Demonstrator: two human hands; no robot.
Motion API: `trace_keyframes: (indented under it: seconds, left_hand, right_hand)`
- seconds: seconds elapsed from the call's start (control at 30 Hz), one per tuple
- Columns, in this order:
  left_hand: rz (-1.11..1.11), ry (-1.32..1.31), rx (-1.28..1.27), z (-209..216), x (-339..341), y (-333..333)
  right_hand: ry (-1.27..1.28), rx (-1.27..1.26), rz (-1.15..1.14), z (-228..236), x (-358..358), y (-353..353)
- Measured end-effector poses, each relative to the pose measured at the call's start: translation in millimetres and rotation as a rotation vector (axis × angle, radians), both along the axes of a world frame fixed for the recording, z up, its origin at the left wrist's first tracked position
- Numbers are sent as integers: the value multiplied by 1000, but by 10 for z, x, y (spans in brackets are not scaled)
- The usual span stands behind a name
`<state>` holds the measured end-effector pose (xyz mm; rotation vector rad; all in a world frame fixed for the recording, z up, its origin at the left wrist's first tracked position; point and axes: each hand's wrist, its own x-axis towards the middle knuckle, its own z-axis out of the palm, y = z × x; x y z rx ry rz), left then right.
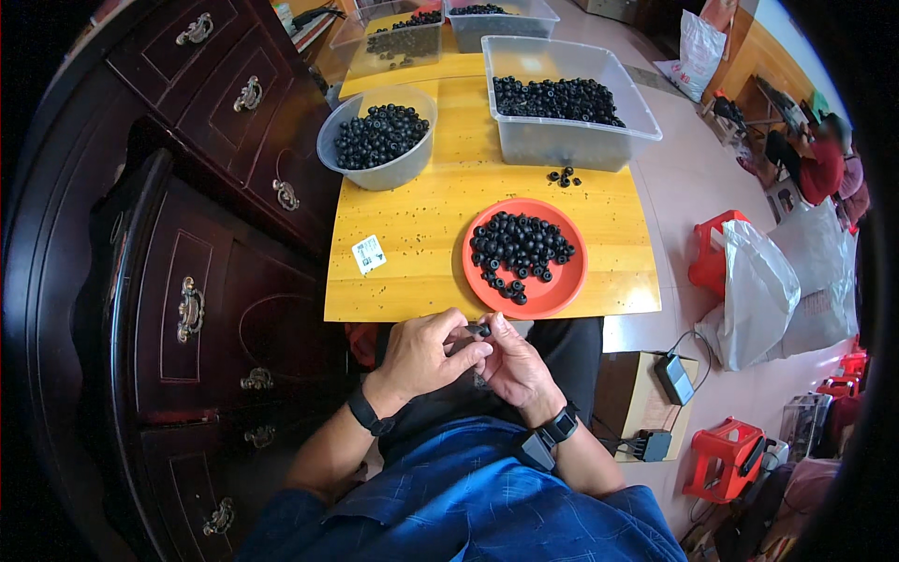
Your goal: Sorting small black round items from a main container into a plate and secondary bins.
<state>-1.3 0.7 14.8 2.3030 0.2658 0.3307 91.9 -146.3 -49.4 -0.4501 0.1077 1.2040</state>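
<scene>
My left hand (426, 354) and my right hand (510, 363) meet just below the near edge of the yellow table (412, 234). Both pinch a small black ring-shaped part (481, 330) between the fingertips. Right in front of them an orange plate (552, 290) holds several of the same black parts (521, 245). A round grey bowl (375, 169) at the back left is filled with more of them. A clear rectangular tub (571, 140) at the back right holds another layer.
A dark wooden cabinet (187, 281) with brass handles stands close on my left. A white label (368, 253) lies on the table, and a few loose black parts (563, 176). Two more clear tubs (393, 42) sit farther back. Red stools (726, 459), white bags (758, 290) and another person (824, 164) are on the right.
</scene>
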Motion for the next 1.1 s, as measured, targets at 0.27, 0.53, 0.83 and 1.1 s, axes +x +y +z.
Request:
trace_keyframes:
  seconds: [0.27, 0.53, 0.83, 1.1]
  left_hand:
    - [-86, -27, 57, -44, 38, 35]
    - [-90, -34, 49, -14, 55, 17]
    - [-81, -65, 99, -87, 63, -32]
    - [-95, -145, 82, -161, 4, -24]
  right_hand:
    - [-29, 13, 0, 28, -16, 2]
    - [-62, 12, -4, -3, -40, 12]
    - [-101, 13, -13, -6, -32, -6]
    - [-38, -48, -32, 58, -46, -4]
